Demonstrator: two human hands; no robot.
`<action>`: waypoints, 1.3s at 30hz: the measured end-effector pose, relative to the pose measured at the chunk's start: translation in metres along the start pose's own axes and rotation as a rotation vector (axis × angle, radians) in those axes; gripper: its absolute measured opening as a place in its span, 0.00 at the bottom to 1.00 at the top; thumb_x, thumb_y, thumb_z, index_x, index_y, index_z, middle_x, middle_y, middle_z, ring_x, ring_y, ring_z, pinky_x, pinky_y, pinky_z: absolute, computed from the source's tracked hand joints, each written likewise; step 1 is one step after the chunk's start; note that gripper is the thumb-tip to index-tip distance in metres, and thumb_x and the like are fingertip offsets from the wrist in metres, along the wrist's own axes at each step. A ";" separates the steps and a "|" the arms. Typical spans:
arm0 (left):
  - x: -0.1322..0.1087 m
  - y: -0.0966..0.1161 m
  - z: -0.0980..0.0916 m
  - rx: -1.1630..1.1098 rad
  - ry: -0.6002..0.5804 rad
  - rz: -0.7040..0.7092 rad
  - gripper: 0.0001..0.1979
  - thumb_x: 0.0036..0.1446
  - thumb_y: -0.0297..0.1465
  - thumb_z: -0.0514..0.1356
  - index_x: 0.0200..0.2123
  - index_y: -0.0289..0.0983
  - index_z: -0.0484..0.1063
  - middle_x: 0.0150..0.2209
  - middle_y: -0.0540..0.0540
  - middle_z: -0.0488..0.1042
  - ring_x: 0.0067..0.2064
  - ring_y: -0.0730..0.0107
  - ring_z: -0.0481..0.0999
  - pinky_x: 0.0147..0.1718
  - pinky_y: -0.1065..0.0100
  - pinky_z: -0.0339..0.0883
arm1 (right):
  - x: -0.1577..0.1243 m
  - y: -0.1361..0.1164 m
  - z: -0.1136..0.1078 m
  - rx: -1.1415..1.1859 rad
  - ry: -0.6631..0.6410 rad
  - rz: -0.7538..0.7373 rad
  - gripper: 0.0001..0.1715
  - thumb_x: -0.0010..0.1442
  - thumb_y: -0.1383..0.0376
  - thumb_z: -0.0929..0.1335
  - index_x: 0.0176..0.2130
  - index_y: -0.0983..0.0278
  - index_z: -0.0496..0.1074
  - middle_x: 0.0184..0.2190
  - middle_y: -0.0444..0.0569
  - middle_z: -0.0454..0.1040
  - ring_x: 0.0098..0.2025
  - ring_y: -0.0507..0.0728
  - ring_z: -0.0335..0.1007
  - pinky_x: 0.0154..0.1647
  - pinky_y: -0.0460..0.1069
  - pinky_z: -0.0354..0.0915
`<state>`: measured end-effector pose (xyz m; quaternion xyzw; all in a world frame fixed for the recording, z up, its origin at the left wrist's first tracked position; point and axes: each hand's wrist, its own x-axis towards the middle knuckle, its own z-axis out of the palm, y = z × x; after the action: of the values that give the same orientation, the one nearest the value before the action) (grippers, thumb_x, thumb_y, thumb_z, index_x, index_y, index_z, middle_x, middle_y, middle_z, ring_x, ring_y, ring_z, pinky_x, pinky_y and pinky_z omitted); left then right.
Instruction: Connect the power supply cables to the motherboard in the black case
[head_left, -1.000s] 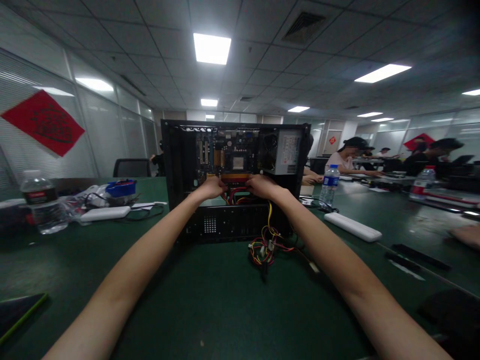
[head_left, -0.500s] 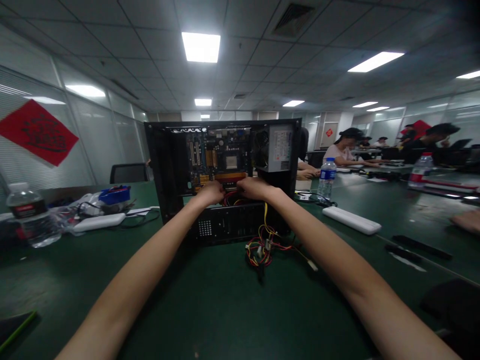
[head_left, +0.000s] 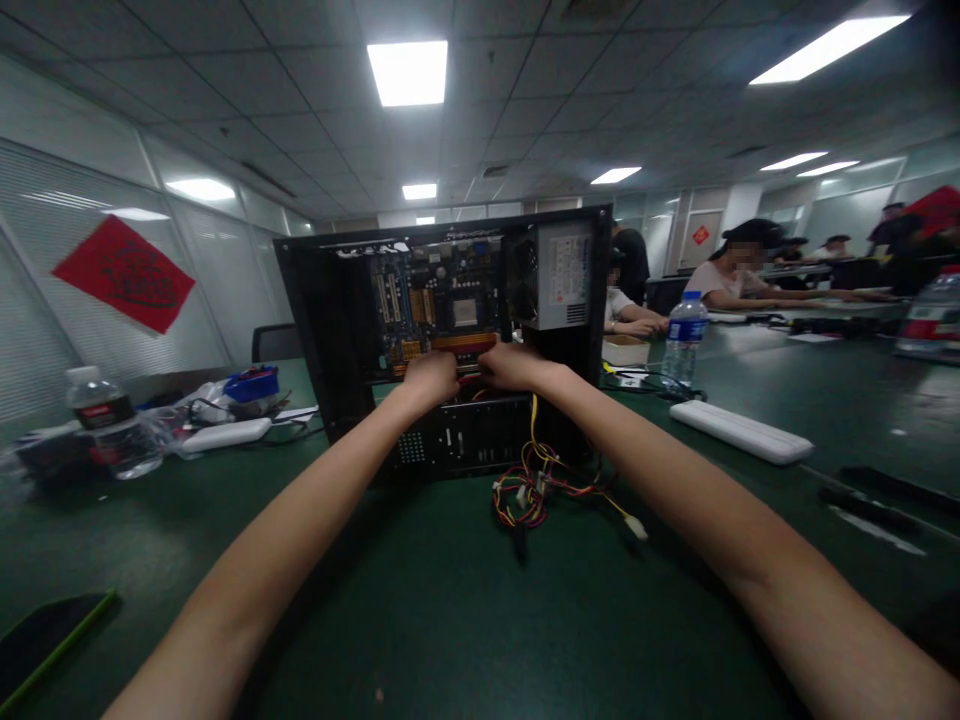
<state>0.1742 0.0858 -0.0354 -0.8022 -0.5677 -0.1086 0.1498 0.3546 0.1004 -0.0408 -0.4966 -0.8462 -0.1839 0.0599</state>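
An open black computer case (head_left: 322, 330) stands upright on the green table (head_left: 450, 620), its motherboard (head_left: 442, 300) facing me and a grey power supply (head_left: 559, 275) at its upper right. My left hand (head_left: 431, 378) and my right hand (head_left: 510, 365) are side by side inside the case, at the red and yellow slots (head_left: 465, 343) along the board's lower edge. Both hands have curled fingers pressed at the slots; what they grip is hidden. A bundle of red, yellow and black cables (head_left: 525, 490) spills out of the case onto the table.
A water bottle (head_left: 112, 425), a white bar-shaped device (head_left: 225, 433) and a blue part (head_left: 251, 385) lie at the left. At the right are another white bar (head_left: 742, 432) and a second bottle (head_left: 682, 340). A dark flat device (head_left: 45, 640) lies at bottom left. Other people (head_left: 739, 275) sit behind.
My hands have drawn closer together at the slots. The view has shifted slightly up and to the right; the case has not visibly moved on the table.
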 end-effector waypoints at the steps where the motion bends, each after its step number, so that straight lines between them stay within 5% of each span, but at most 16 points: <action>1: 0.000 0.005 -0.001 0.019 0.003 0.007 0.17 0.59 0.31 0.61 0.48 0.28 0.79 0.46 0.25 0.79 0.50 0.43 0.80 0.49 0.57 0.74 | 0.000 0.000 0.000 0.002 0.000 0.005 0.17 0.66 0.60 0.67 0.47 0.66 0.80 0.45 0.61 0.80 0.44 0.65 0.79 0.39 0.50 0.69; 8: 0.004 0.030 -0.005 0.076 0.013 -0.001 0.17 0.57 0.30 0.64 0.48 0.26 0.79 0.45 0.23 0.79 0.50 0.39 0.80 0.49 0.53 0.74 | -0.004 0.001 0.000 0.011 -0.007 0.009 0.19 0.66 0.59 0.68 0.48 0.70 0.81 0.45 0.66 0.79 0.46 0.69 0.79 0.42 0.53 0.71; 17: 0.003 0.013 0.001 0.100 0.046 -0.063 0.18 0.59 0.33 0.62 0.48 0.27 0.79 0.43 0.25 0.79 0.49 0.39 0.80 0.46 0.55 0.75 | -0.008 0.001 -0.003 0.038 0.026 -0.003 0.22 0.67 0.55 0.67 0.48 0.68 0.80 0.47 0.66 0.79 0.46 0.71 0.79 0.42 0.56 0.73; 24: 0.006 0.021 0.001 0.116 0.044 -0.049 0.17 0.58 0.30 0.63 0.49 0.27 0.79 0.44 0.25 0.79 0.49 0.40 0.80 0.48 0.54 0.74 | -0.007 0.001 -0.001 0.028 0.019 -0.017 0.19 0.66 0.60 0.68 0.48 0.71 0.80 0.46 0.67 0.79 0.46 0.70 0.79 0.41 0.55 0.72; 33: 0.010 0.029 0.003 0.053 0.034 -0.043 0.19 0.57 0.33 0.68 0.50 0.28 0.79 0.47 0.25 0.78 0.54 0.41 0.77 0.54 0.54 0.71 | -0.005 0.001 0.001 0.011 -0.008 0.009 0.25 0.68 0.52 0.66 0.48 0.69 0.81 0.47 0.66 0.79 0.46 0.69 0.79 0.42 0.54 0.71; 39: 0.011 0.017 0.006 -0.033 0.024 -0.046 0.20 0.58 0.33 0.65 0.51 0.27 0.78 0.48 0.25 0.78 0.53 0.41 0.78 0.52 0.56 0.71 | -0.007 -0.002 -0.003 -0.016 -0.044 0.011 0.16 0.64 0.62 0.70 0.48 0.69 0.80 0.47 0.64 0.79 0.46 0.67 0.78 0.41 0.52 0.70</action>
<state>0.1935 0.0926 -0.0395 -0.7897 -0.5825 -0.1310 0.1410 0.3563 0.0930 -0.0398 -0.5057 -0.8430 -0.1792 0.0382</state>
